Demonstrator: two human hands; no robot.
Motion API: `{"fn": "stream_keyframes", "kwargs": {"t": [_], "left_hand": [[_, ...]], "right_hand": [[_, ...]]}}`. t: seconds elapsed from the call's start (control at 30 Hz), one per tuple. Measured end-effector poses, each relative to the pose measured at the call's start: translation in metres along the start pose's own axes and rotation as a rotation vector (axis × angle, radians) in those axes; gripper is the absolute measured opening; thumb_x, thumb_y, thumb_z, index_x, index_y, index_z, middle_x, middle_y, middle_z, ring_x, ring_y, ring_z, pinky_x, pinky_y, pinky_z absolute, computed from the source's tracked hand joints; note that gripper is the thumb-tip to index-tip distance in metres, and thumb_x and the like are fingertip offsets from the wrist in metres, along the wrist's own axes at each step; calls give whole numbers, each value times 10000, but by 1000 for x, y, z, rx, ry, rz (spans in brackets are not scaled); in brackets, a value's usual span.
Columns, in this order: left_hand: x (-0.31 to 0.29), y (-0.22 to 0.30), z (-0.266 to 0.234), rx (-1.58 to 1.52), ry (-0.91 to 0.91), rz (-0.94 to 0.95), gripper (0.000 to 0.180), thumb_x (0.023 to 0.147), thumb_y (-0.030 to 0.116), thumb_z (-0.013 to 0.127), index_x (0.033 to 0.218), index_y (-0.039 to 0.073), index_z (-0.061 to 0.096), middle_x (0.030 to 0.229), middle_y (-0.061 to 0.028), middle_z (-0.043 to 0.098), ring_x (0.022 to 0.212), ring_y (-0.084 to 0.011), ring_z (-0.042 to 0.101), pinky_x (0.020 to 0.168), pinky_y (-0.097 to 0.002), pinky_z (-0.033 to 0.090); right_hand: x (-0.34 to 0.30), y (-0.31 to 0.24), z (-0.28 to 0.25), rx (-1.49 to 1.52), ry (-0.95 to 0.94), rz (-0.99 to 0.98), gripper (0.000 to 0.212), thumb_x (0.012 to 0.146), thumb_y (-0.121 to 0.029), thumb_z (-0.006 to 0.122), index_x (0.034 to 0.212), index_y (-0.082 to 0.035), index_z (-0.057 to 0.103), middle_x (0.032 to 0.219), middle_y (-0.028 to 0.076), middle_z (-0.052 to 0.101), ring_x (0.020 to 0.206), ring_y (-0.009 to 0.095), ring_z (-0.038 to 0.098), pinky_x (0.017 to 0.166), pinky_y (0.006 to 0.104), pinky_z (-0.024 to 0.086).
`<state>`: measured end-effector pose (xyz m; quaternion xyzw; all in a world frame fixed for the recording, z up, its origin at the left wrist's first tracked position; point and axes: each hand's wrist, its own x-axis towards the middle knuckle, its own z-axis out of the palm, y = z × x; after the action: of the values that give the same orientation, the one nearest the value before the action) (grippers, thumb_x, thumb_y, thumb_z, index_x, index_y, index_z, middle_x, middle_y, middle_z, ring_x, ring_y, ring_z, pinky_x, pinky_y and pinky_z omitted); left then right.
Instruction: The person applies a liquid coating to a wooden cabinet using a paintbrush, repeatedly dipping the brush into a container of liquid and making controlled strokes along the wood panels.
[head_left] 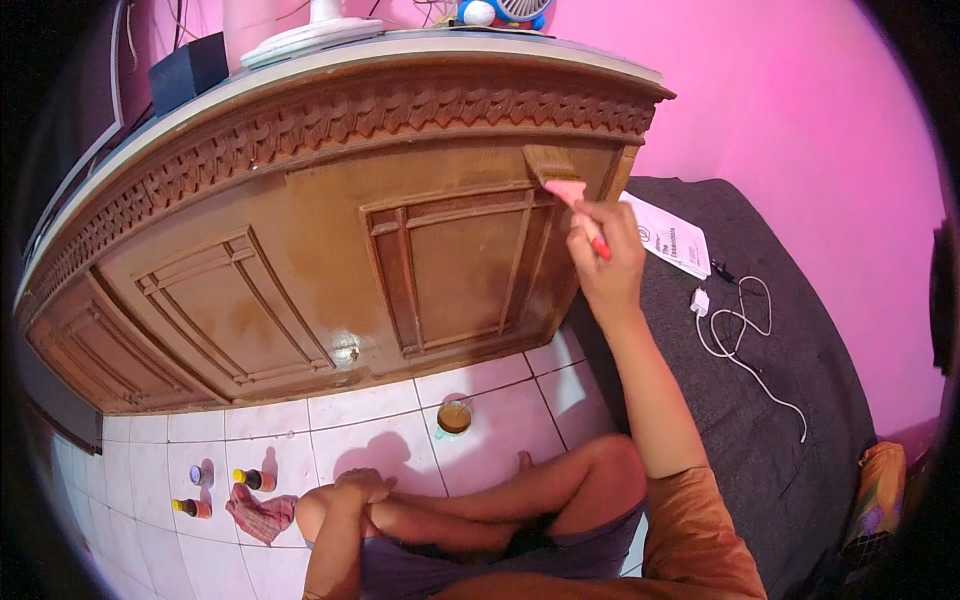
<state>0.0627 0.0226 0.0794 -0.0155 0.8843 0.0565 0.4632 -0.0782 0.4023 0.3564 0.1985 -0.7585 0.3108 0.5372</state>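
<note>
My right hand [610, 255] is closed round the handle of a paintbrush [568, 190] with a pink and red handle. The brush's wide bristles lie against the upper right of a brown wooden cabinet [330, 210], just above a framed panel. Parts of the cabinet front look darker and shiny. Resting on my bent knee, my left hand [365, 485] holds nothing that shows, its fingers laid over the leg. A glass cup [454, 417] of brown liquid stands on the floor between the cabinet and my crossed legs.
To the left on the white tiles are two small yellow-capped bottles [255, 480], a small round container [197, 475] and a crumpled reddish cloth [262, 514]. At right, a dark cushioned surface [740, 400] holds a white booklet [668, 235] and a charger with white cable [700, 302].
</note>
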Motion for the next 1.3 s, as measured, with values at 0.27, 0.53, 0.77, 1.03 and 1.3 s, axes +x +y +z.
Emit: {"fn": "stream_keyframes", "kwargs": {"t": [0.27,0.53,0.77,1.03,1.3], "left_hand": [[17,-13,11,70,50,-4,721,973,647,399,1288,47,646,1343,-192,615,1258,-348,582,1066,-455,442],[-6,5,-3,49,32,-15,683,991,589,380,1295,37,643,1367,-190,601,1317,-335,537,1114,-433,393],[-12,15,-8,55,18,-46,696,993,597,364,1294,34,644,1378,-187,594,1320,-322,537,1117,-429,389],[-3,5,-2,42,25,-11,723,980,630,398,1284,20,640,1316,-202,631,1256,-346,585,1059,-450,442],[3,5,-2,61,21,-2,719,983,626,395,1278,19,644,1313,-203,633,1253,-348,586,1059,-448,442]], "right_hand": [[7,6,-1,18,73,-10,179,844,-6,692,1018,2,649,966,162,610,854,310,633,771,359,511],[-3,16,-10,33,46,61,198,839,-14,695,1033,-2,657,970,154,615,884,304,636,795,355,512],[-18,22,-14,22,-37,86,186,843,-3,689,1026,-1,654,953,158,607,869,311,631,789,354,512],[-15,33,-12,-15,70,1,192,838,-6,693,1024,6,648,956,157,597,871,311,631,773,362,510],[1,18,-8,15,116,46,180,843,-18,699,1019,-10,664,976,156,614,886,301,640,792,353,515]]}}
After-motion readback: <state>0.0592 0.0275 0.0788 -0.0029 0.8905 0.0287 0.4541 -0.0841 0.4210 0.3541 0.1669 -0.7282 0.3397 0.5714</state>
